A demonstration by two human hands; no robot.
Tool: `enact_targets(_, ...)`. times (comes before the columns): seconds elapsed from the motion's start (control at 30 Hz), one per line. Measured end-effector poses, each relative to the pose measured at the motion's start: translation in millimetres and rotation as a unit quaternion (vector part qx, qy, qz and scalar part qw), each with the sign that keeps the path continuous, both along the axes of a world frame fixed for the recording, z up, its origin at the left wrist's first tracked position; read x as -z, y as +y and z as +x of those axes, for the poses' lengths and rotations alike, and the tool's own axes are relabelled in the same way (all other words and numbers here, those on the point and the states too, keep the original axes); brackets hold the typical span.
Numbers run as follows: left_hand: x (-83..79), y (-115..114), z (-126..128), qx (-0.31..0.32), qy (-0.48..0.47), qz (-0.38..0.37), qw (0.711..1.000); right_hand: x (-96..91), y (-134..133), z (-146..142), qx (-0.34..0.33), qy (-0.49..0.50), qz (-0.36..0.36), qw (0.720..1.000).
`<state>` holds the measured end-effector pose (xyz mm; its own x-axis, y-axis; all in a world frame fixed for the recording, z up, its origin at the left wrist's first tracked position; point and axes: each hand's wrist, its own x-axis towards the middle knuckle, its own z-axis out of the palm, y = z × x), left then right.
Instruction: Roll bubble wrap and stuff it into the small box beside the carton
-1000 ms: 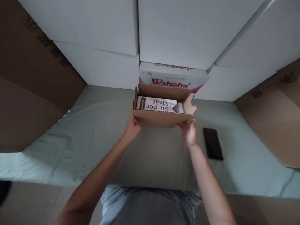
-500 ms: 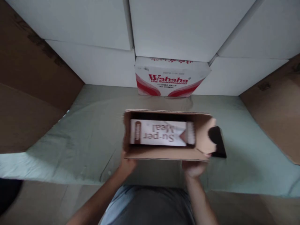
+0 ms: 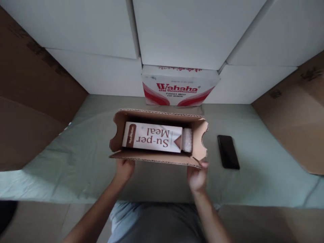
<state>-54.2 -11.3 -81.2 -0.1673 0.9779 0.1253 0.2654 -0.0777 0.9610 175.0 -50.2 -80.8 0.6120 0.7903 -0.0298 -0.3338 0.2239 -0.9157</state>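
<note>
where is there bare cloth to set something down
Bare cloth shows between the open carton and the left brown box, and between the phone and the right brown box. The middle is crowded: the left hand and right hand hold the open carton, the red-printed box behind.

Open carton (image 3: 157, 157) drawn nearer, then left; phone (image 3: 228, 152) uncovered; Wahaha box (image 3: 181, 99) front unblocked

Place: makeshift indoor booth, room type unclear; cloth-covered table (image 3: 157, 187); white blocks (image 3: 194, 30); cardboard walls (image 3: 32, 87); tiled floor (image 3: 45, 216)
</note>
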Motion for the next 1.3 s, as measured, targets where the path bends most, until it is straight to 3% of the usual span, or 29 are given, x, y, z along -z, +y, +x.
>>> enact_targets(0.13, -13.2, 37.0, 9.0, 0.045, -0.041, 0.066, 0.996, -15.6, 34.9, 0.0, -0.067, -0.060, 0.029, 0.996)
enact_targets(0.27, -6.7, 66.8, 24.8, 0.083, -0.085, 0.114, 0.986, -31.3, 72.4, 12.3, -0.104, -0.183, 0.025, 0.977)
enact_targets(0.4, 6.6, 87.2, 32.8, 0.080, -0.073, 0.114, 0.988, -26.0, 94.8, 19.3, -0.127, -0.217, 0.011, 0.968)
enact_targets(0.53, 6.7, 93.3, 31.3, 0.093, -0.062, 0.116, 0.987, -14.1, 106.0, 31.8, -0.162, -0.189, 0.007, 0.969)
enact_targets(0.63, 1.8, 88.2, 25.8, 0.108, -0.057, 0.114, 0.986, -27.9, 109.3, 55.3, -0.115, -0.210, 0.015, 0.971)
enact_targets(0.7, -0.8, 81.5, 21.2, 0.095, -0.047, 0.109, 0.988, -54.2, 110.8, 71.9, -0.046, -0.291, 0.045, 0.955)
enact_targets(0.73, -1.7, 77.7, 19.1, 0.083, -0.040, 0.107, 0.990, -71.4, 111.9, 78.3, -0.026, -0.346, 0.068, 0.935)
enact_targets(0.8, -2.9, 70.1, 16.5, 0.065, -0.029, 0.108, 0.992, -108.8, 116.8, 84.7, -0.057, -0.455, 0.071, 0.886)
enact_targets(0.93, -3.4, 59.6, 19.1, 0.066, -0.028, 0.108, 0.992, -164.7, 142.2, 75.3, -0.234, -0.643, 0.013, 0.729)
enact_targets(1.07, -2.6, 55.2, 25.4, 0.068, -0.040, 0.105, 0.991, -178.3, 174.3, 57.8, -0.370, -0.757, -0.109, 0.528)
enact_targets(1.13, -2.6, 53.5, 26.5, 0.063, -0.041, 0.103, 0.992, -179.2, 183.1, 50.9, -0.409, -0.782, -0.158, 0.444)
enact_targets(1.2, -3.3, 51.6, 26.1, 0.065, -0.036, 0.103, 0.992, -180.4, 185.8, 45.6, -0.421, -0.797, -0.190, 0.390)
enact_targets(1.3, -5.2, 48.1, 24.5, 0.071, -0.024, 0.101, 0.992, -180.2, 184.3, 40.7, -0.404, -0.831, -0.192, 0.331)
